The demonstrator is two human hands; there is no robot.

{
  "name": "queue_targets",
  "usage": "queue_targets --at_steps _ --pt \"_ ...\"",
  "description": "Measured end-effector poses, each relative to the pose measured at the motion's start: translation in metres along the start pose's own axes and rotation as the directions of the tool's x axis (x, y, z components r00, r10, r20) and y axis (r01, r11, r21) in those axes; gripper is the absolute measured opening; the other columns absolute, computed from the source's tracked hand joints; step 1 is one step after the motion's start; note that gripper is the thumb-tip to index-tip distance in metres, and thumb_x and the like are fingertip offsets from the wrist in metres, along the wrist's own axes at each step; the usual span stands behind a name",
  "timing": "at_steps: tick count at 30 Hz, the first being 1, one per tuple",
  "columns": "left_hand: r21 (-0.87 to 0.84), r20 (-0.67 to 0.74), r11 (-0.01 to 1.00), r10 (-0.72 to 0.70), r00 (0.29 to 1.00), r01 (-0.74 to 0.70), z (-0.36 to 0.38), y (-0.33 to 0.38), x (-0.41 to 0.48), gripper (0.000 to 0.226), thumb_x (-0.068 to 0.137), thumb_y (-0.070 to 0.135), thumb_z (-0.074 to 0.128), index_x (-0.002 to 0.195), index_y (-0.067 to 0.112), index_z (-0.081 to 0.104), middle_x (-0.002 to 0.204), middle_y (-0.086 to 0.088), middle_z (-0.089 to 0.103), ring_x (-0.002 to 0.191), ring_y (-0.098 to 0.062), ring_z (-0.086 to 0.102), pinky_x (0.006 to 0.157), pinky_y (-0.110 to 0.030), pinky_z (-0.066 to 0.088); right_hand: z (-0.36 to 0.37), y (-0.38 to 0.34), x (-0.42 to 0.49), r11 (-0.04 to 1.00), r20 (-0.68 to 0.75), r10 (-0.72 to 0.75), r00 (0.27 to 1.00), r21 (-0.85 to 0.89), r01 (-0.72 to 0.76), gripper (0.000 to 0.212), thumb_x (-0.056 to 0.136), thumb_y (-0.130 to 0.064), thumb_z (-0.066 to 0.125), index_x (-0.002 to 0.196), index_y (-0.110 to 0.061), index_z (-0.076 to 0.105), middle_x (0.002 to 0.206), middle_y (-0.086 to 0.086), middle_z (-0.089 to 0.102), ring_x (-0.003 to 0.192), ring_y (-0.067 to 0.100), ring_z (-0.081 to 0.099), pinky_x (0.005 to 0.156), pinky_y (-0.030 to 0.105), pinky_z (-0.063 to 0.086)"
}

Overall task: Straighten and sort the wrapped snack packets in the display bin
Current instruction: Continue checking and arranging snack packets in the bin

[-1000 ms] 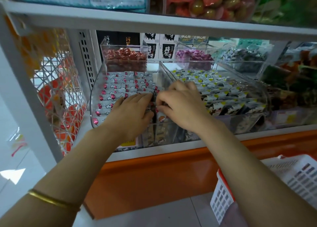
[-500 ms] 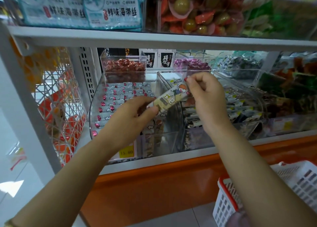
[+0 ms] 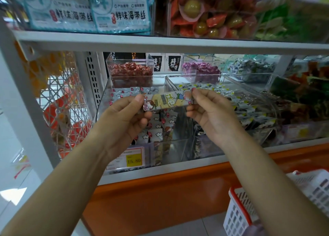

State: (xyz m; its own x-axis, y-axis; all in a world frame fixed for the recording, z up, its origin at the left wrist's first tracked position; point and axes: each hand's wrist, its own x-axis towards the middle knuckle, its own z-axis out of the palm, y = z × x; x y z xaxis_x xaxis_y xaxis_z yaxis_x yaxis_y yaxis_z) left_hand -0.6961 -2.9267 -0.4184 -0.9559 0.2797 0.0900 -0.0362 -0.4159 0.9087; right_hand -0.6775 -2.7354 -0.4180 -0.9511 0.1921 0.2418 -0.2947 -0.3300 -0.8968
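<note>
On the white shelf [image 3: 178, 171], a clear display bin [image 3: 178, 152] full of wrapped packets; behind it a small box of red sweets [image 3: 131, 71], on its front a yellow price tag [image 3: 133, 160]. Low right, a white and red basket [image 3: 238, 212]. Held level in front of the bin, above its packets: one long snack packet [image 3: 167, 101]. Pinched at its left end by the left hand [image 3: 124, 116], at its right by the right hand [image 3: 211, 114], thumb on forefinger, other fingers [image 3: 145, 115] loosely curled.
</note>
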Motion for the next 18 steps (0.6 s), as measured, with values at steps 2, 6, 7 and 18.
queue_targets --at_steps 2,6,7,18 --pt "-0.035 -0.016 0.999 -0.006 1.0 0.005 -0.0014 -0.0011 0.0011 0.022 0.084 0.025 0.056 0.066 0.013 0.055 0.062 0.0 0.056 0.056 -0.007 0.058 0.051 -0.014 0.049 -0.0002 0.0012 0.0013 0.996 0.023 0.033 0.999 0.076 -0.035 0.016 0.091 -0.008 0.052 0.082 -0.006 0.065 0.076 0.002 0.072 0.054 0.007 0.061 0.049 0.018 0.051" --pt "-0.021 -0.054 0.999 0.025 0.998 -0.026 -0.002 -0.0026 0.0011 0.03 0.089 0.028 0.054 0.062 0.015 0.05 0.058 0.002 0.053 0.051 -0.006 0.054 0.048 -0.014 0.048 -0.0005 0.0013 0.002 0.964 0.083 0.116 0.99 0.231 -0.132 0.016 0.079 -0.01 0.058 0.091 -0.001 0.063 0.077 0.002 0.073 0.053 0.005 0.061 0.048 0.014 0.051" --pt "-0.042 -0.062 0.999 0.024 0.998 -0.026 -0.0011 -0.003 0.0008 0.029 0.088 0.029 0.054 0.063 0.016 0.049 0.057 0.003 0.051 0.05 -0.005 0.053 0.047 -0.014 0.048 -0.0008 0.0008 0.0021 0.952 0.091 0.131 0.987 0.266 -0.151 0.018 0.075 -0.008 0.059 0.091 0.0 0.063 0.078 0.003 0.074 0.053 0.005 0.062 0.048 0.014 0.051" --pt "0.083 -0.035 0.994 0.072 0.997 -0.069 0.0 -0.004 0.0004 0.019 0.094 0.014 0.049 0.095 0.011 0.067 0.063 0.004 0.059 0.058 -0.01 0.056 0.055 -0.018 0.052 -0.0017 0.0062 0.0018 0.995 0.021 -0.025 0.999 -0.096 0.027 0.013 0.087 -0.014 0.06 0.077 -0.006 0.057 0.072 0.004 0.063 0.063 0.014 0.065 0.058 0.026 0.056"
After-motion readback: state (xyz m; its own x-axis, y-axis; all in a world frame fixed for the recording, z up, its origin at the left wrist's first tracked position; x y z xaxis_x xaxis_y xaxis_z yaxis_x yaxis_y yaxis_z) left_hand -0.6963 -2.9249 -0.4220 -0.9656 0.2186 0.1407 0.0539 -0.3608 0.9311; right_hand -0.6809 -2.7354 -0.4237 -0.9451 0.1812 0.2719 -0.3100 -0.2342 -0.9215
